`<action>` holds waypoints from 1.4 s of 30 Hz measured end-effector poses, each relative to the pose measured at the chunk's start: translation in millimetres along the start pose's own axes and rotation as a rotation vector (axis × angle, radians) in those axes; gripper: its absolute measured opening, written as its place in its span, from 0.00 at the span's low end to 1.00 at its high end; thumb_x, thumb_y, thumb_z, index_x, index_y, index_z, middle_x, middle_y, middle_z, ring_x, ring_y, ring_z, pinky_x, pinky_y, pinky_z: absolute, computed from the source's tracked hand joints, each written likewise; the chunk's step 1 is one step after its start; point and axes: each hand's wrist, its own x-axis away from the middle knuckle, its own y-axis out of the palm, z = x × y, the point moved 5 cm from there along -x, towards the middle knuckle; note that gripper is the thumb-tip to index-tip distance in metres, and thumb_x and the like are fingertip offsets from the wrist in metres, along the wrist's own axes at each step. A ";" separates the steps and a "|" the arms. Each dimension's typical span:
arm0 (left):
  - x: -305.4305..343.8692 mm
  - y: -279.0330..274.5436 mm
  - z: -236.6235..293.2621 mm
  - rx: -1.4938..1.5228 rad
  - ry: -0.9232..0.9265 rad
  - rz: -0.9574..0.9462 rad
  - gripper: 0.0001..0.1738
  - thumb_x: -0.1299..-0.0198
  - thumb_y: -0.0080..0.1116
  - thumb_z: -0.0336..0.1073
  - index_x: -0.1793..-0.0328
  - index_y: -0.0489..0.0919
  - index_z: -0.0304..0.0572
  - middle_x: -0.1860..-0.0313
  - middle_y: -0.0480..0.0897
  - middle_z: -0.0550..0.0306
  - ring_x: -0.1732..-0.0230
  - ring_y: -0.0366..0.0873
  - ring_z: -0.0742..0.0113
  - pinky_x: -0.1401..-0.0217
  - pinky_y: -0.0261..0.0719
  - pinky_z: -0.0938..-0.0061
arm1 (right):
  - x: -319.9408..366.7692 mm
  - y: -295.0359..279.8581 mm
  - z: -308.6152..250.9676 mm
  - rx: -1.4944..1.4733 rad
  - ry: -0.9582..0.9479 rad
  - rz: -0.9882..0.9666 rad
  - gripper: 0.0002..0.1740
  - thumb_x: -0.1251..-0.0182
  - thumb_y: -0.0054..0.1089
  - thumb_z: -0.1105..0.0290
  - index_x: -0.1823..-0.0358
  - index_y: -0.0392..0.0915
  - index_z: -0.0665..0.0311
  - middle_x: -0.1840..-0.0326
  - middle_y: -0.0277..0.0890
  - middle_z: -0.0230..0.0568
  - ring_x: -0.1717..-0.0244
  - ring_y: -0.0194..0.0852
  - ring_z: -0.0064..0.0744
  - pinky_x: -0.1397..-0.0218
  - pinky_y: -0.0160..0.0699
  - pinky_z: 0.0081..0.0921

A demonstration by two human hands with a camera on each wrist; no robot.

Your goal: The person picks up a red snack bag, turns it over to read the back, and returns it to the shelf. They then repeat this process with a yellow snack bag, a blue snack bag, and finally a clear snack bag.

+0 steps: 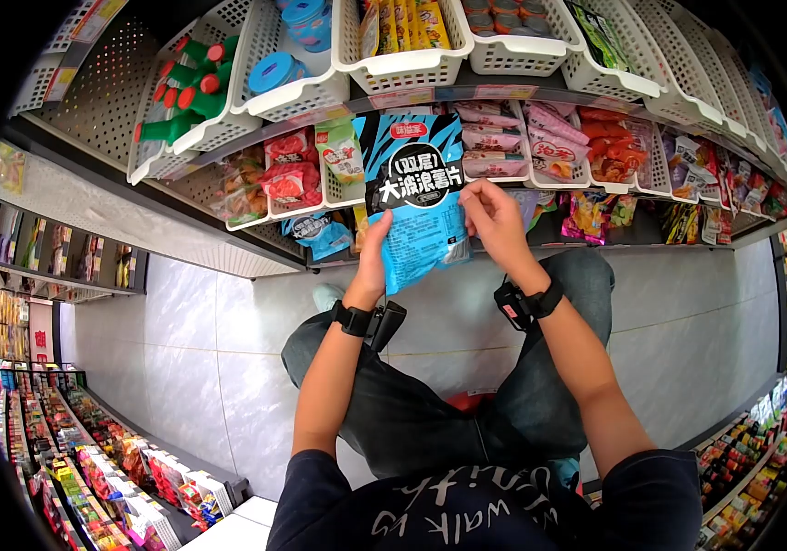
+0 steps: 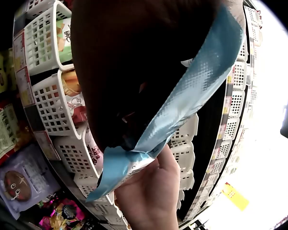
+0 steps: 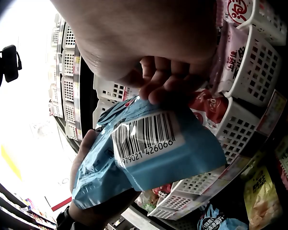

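A blue and black bag of potato chips (image 1: 416, 243) is held up in front of the shelf, its printed front facing the head camera. My left hand (image 1: 372, 264) grips its lower left edge, thumb on the front. On the opposite edge, my right hand (image 1: 498, 223) pinches the bag with curled fingers. In the right wrist view a white barcode label (image 3: 146, 139) shows on the bag's back, just below the right fingertips (image 3: 158, 93). The left wrist view has the bag's crimped edge (image 2: 192, 91) across it, with the near hand in deep shadow.
White baskets (image 1: 402, 69) of snacks line the upper shelf. Below them, more baskets hold red packs (image 1: 292, 184) and pink packs (image 1: 554, 138). A similar blue bag (image 1: 318, 236) lies at the bottom left. The person's bent knees (image 1: 577, 285) are close to the shelf.
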 end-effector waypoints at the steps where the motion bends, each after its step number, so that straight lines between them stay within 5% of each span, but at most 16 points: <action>1: 1.3 1.3 0.6 -0.007 -0.005 0.003 0.29 0.33 0.44 0.53 0.41 0.72 0.32 0.47 0.79 0.49 0.49 0.78 0.63 0.44 0.75 0.70 | 0.3 0.1 -0.3 0.010 0.003 -0.012 0.07 0.30 0.51 0.69 0.64 0.72 0.66 0.78 0.68 0.27 0.79 0.64 0.13 0.76 0.63 0.13; 23: 7.0 11.0 -2.3 -0.023 -0.029 -0.061 0.31 0.32 0.42 0.54 0.38 0.70 0.32 0.43 0.77 0.50 0.46 0.77 0.63 0.42 0.74 0.70 | -0.8 -3.2 3.9 0.222 -0.031 -0.046 0.09 0.31 0.53 0.67 0.66 0.72 0.67 0.79 0.69 0.26 0.79 0.66 0.13 0.76 0.66 0.14; 35: 13.2 14.2 -4.9 -0.009 -0.086 -0.127 0.33 0.31 0.39 0.56 0.34 0.67 0.34 0.40 0.74 0.50 0.42 0.74 0.63 0.38 0.71 0.69 | 3.5 6.1 -17.3 0.412 -0.292 -0.006 0.07 0.34 0.55 0.71 0.67 0.72 0.69 0.83 0.69 0.33 0.84 0.63 0.16 0.80 0.59 0.19; 42: 15.4 17.7 -2.9 -0.059 -0.083 -0.119 0.34 0.31 0.39 0.57 0.35 0.68 0.34 0.42 0.76 0.51 0.45 0.76 0.64 0.41 0.73 0.70 | 3.2 4.8 -14.3 0.416 -0.262 -0.005 0.07 0.34 0.55 0.71 0.67 0.72 0.69 0.83 0.69 0.32 0.83 0.62 0.16 0.79 0.60 0.19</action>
